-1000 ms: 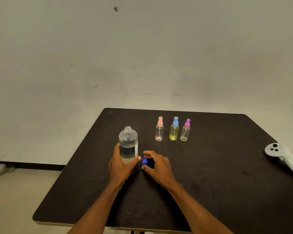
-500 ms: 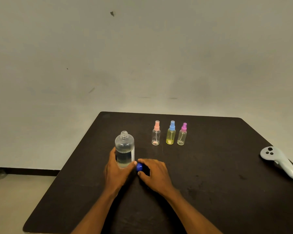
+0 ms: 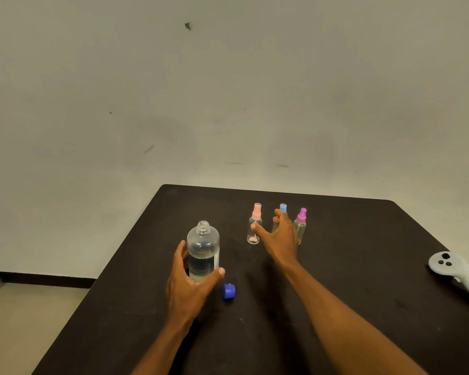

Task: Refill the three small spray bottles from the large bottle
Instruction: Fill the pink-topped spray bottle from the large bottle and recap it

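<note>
On the dark worktop (image 3: 363,266), the left hand (image 3: 186,288) is wrapped around the lower body of the large bottle (image 3: 203,251), thumb and fingers clamped on it, probably to keep it steady while its neck stands uncapped. The bottle is upright and looks roughly half full of clear liquid. Just right of that hand lies the blue cap (image 3: 228,290), set aside on the worktop near the bottle.

Further back stand the three small spray bottles in a row: the pink-topped bottle (image 3: 254,226), the blue-topped bottle (image 3: 282,209) and the purple-topped bottle (image 3: 300,223), all upright with their spray heads on. The right hand (image 3: 280,234) reaches among them with fingers spread apart, holding nothing, apparently going for the middle one, which it partly hides. At the far right edge rests a white controller (image 3: 455,269), well apart.
</note>
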